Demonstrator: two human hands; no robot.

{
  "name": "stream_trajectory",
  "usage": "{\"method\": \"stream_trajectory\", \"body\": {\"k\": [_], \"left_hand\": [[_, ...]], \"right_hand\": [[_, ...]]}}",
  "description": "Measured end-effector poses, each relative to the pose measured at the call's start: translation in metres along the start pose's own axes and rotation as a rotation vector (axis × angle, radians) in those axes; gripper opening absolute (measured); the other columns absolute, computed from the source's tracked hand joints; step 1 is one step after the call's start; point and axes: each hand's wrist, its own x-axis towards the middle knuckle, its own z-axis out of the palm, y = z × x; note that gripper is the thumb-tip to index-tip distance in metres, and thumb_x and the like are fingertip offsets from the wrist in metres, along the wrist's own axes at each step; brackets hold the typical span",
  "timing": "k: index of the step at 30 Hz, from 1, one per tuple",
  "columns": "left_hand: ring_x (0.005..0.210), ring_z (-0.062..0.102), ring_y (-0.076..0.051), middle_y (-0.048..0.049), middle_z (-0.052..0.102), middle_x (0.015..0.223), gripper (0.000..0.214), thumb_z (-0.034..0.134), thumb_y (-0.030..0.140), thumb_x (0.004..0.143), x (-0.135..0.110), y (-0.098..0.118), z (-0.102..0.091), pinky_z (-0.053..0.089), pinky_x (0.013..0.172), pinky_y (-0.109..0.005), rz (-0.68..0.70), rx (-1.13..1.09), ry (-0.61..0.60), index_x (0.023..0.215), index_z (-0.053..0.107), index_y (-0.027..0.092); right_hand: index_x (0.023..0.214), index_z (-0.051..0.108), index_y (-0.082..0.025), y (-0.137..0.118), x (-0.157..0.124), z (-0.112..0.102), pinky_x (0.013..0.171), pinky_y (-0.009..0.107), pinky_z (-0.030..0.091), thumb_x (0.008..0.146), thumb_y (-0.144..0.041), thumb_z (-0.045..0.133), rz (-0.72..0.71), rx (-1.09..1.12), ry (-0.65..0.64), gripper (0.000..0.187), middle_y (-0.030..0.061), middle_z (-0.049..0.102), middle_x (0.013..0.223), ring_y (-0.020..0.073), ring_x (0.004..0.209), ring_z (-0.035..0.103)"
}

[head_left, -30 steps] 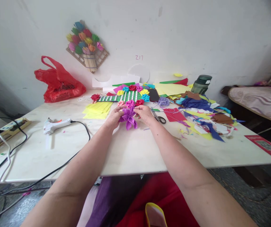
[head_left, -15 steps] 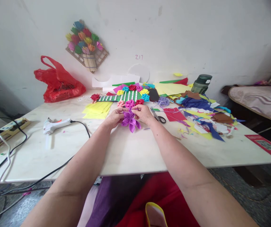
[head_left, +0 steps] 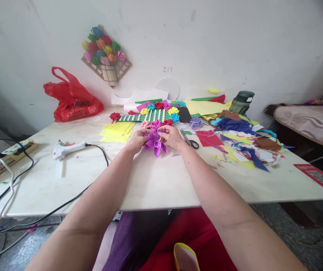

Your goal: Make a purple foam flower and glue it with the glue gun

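A purple folded paper flower [head_left: 155, 143] is held between both hands just above the white table [head_left: 155, 180]. My left hand [head_left: 137, 140] pinches its left side and my right hand [head_left: 173, 136] pinches its top right; both have fingers closed on it. Just behind the hands lies a green and white woven mat [head_left: 138, 117] edged with small paper roses in red, pink, yellow and blue.
A white glue gun [head_left: 67, 149] with a black cord lies at the left, beyond it a power strip [head_left: 6, 154]. Black scissors [head_left: 191, 142] and a heap of coloured paper scraps [head_left: 240, 139] lie to the right. A red plastic bag [head_left: 69, 99] and a green bottle [head_left: 241, 101] stand by the wall.
The purple flower has been turned and lifted slightly in my fingers; the hands stayed in almost the same place. The view shifted a little.
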Motion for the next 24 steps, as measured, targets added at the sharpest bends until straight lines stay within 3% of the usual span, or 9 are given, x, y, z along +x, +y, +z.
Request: {"method": "stream_trajectory", "body": {"k": [18, 24], "left_hand": [[0.042, 0.05, -0.008, 0.0017, 0.06, 0.055, 0.03, 0.071, 0.015, 0.053, -0.003, 0.006, 0.006, 0.038, 0.043, -0.019, 0.019, 0.085, 0.057, 0.082, 0.062, 0.013], [0.045, 0.051, -0.009, 0.0021, 0.06, 0.056, 0.031, 0.068, 0.013, 0.052, -0.006, 0.011, 0.011, 0.04, 0.046, -0.02, 0.026, 0.112, 0.072, 0.083, 0.063, 0.012]], "right_hand": [[0.09, 0.058, -0.016, 0.005, 0.002, 0.0, 0.051, 0.023, 0.047, 0.068, -0.014, 0.056, 0.006, -0.05, 0.013, 0.022, -0.0042, 0.057, 0.062, 0.0092, 0.05, 0.055], [0.089, 0.055, -0.017, 0.013, 0.008, -0.001, 0.072, 0.029, 0.049, 0.064, -0.01, 0.055, -0.186, -0.262, 0.15, 0.026, 0.001, 0.063, 0.085, 0.0131, 0.074, 0.059]]}}
